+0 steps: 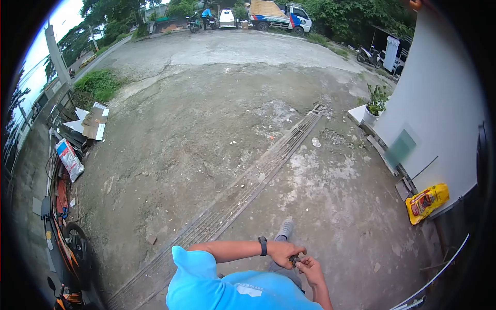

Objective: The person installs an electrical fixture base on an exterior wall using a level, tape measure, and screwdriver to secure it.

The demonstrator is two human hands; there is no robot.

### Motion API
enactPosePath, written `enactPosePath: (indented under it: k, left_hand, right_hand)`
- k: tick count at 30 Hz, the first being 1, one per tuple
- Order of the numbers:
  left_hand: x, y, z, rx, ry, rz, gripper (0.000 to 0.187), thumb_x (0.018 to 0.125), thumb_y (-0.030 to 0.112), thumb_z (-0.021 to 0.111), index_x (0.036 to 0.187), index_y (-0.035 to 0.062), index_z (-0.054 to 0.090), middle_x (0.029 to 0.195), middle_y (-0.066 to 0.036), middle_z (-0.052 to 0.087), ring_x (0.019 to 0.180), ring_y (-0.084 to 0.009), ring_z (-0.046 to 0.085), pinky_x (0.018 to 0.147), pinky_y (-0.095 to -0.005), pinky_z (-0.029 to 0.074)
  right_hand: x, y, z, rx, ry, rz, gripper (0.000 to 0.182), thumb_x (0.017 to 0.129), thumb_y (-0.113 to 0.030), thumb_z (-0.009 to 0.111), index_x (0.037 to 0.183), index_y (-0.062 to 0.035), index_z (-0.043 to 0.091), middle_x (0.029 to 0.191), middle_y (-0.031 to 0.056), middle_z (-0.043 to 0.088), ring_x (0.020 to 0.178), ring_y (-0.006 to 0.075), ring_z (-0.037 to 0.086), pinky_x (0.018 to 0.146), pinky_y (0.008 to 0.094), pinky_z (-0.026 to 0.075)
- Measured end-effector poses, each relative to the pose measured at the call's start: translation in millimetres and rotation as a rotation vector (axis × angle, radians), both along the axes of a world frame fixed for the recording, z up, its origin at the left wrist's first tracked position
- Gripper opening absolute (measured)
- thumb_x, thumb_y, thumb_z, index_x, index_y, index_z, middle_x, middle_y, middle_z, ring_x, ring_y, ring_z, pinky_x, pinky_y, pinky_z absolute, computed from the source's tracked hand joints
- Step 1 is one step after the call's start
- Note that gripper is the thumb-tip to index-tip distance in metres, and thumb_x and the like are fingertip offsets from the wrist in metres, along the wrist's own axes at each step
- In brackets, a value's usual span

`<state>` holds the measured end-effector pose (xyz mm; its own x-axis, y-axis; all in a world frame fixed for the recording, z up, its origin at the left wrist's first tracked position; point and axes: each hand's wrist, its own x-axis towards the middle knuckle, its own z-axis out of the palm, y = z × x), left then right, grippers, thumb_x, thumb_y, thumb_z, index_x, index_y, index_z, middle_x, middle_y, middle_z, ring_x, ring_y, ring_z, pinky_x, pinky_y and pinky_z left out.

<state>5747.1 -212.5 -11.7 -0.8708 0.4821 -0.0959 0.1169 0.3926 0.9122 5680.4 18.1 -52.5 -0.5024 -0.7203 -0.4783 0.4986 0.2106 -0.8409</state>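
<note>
In front of my body, my left hand (282, 252) is closed around a small dark object (294, 260) with a yellowish tint, too small to name. From the other side, the bent fingers of my right hand (311, 270) pinch at that same object. A dark watch (263, 246) is strapped on my left wrist. Below the hands, one grey shoe (287, 227) shows on the concrete ground.
A bundle of long metal bars (258, 178) lies diagonally across the ground. To the right are a yellow bag (427, 203), a glass pane (400, 149) and a potted plant (373, 106). A motorcycle (64, 253) and sack (70, 160) stand left. A truck (279, 18) and a person (207, 16) are far off.
</note>
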Motion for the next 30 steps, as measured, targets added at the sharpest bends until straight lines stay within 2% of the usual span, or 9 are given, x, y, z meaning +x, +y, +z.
enactPosePath:
  k: [3, 6, 11, 13, 15, 19, 22, 25, 30]
  left_hand:
    - [-122.0, -88.0, -23.6, 0.012, -0.157, -0.042, 0.066, 0.079, 0.022, 0.069, 0.134, -0.0006, 0.042, 0.081, -0.017, 0.066, 0.076, -0.0307, 0.066, 0.067, -0.0414, 0.050]
    - [-213.4, -196.7, -69.8, -0.069, -0.257, 0.150, 0.064, 0.081, 0.028, 0.070, 0.135, 0.0046, 0.047, 0.091, -0.014, 0.068, 0.083, -0.0262, 0.066, 0.072, -0.0386, 0.052]
    - [-267.5, -389.3, -113.2, -0.101, -0.686, 0.470, 0.058, 0.078, 0.031, 0.072, 0.129, 0.0058, 0.060, 0.104, -0.011, 0.071, 0.097, -0.0196, 0.065, 0.084, -0.0333, 0.052]
    - [-282.1, -448.7, -136.4, -0.157, -0.733, 0.605, 0.051, 0.080, 0.043, 0.074, 0.118, 0.0088, 0.069, 0.107, -0.009, 0.072, 0.100, -0.0197, 0.066, 0.087, -0.0334, 0.051]
    - [-318.1, -488.8, -132.0, -0.218, -0.892, 0.690, 0.048, 0.083, 0.054, 0.075, 0.103, 0.0107, 0.076, 0.096, -0.006, 0.074, 0.091, -0.0172, 0.067, 0.082, -0.0328, 0.052]
    - [-409.3, -584.1, -195.3, -0.160, -0.876, 0.762, 0.039, 0.088, 0.045, 0.074, 0.103, 0.0093, 0.075, 0.086, -0.002, 0.074, 0.080, -0.0128, 0.067, 0.074, -0.0306, 0.053]
    - [-553.9, -681.5, -212.7, -0.183, -0.722, 0.751, 0.033, 0.090, 0.040, 0.072, 0.104, 0.0091, 0.073, 0.083, -0.003, 0.072, 0.078, -0.0128, 0.066, 0.071, -0.0309, 0.053]
    - [-720.8, -762.6, -186.4, -0.126, -0.878, 0.674, 0.035, 0.090, 0.040, 0.070, 0.104, 0.0082, 0.073, 0.090, -0.005, 0.073, 0.083, -0.0158, 0.068, 0.077, -0.0323, 0.053]
    - [-1011.5, -892.3, -165.7, -0.171, -0.672, 0.515, 0.040, 0.090, 0.044, 0.066, 0.101, 0.0070, 0.074, 0.091, -0.008, 0.074, 0.086, -0.0184, 0.070, 0.080, -0.0328, 0.053]
  right_hand:
    - [-115.3, -68.0, -26.4, -0.092, -0.161, -0.033, 0.017, 0.088, -0.006, 0.075, 0.099, -0.0078, 0.061, 0.081, 0.0012, 0.064, 0.067, 0.0111, 0.061, 0.062, 0.0259, 0.049]
    - [-252.1, -150.1, -23.3, -0.273, -0.374, -0.121, 0.012, 0.092, -0.012, 0.072, 0.096, -0.0095, 0.060, 0.072, -0.0012, 0.059, 0.060, 0.0102, 0.055, 0.061, 0.0269, 0.048]
    - [-458.4, -277.7, 40.5, -0.369, -0.472, -0.249, 0.009, 0.096, -0.016, 0.066, 0.098, -0.0119, 0.058, 0.070, -0.0046, 0.054, 0.057, 0.0021, 0.047, 0.059, 0.0243, 0.044]
    - [-544.2, -327.5, 40.8, -0.397, -0.396, -0.280, 0.007, 0.097, -0.014, 0.065, 0.099, -0.0136, 0.057, 0.072, -0.0056, 0.054, 0.056, 0.0021, 0.046, 0.058, 0.0232, 0.043]
    - [-626.7, -375.6, 26.8, -0.439, -0.301, -0.294, 0.006, 0.098, -0.014, 0.063, 0.101, -0.0145, 0.057, 0.071, -0.0063, 0.053, 0.055, 0.0017, 0.044, 0.056, 0.0223, 0.042]
    - [-763.7, -480.1, -18.2, -0.397, -0.300, -0.460, 0.006, 0.099, -0.018, 0.062, 0.099, -0.0147, 0.058, 0.073, -0.0052, 0.054, 0.055, 0.0029, 0.044, 0.055, 0.0227, 0.041]
    - [-881.3, -570.6, -31.8, -0.442, -0.379, -0.627, 0.015, 0.102, -0.029, 0.058, 0.099, -0.0143, 0.059, 0.074, -0.0034, 0.055, 0.057, 0.0066, 0.046, 0.058, 0.0265, 0.043]
    - [-957.8, -623.4, -9.2, -0.467, -0.483, -0.758, 0.037, 0.105, -0.046, 0.047, 0.107, -0.0126, 0.061, 0.077, -0.0006, 0.057, 0.063, 0.0125, 0.050, 0.064, 0.0329, 0.044]
    - [-1095.2, -704.4, -46.4, -0.256, -0.331, -0.750, 0.033, 0.104, -0.043, 0.050, 0.115, -0.0130, 0.060, 0.081, 0.0001, 0.059, 0.066, 0.0119, 0.053, 0.063, 0.0318, 0.046]
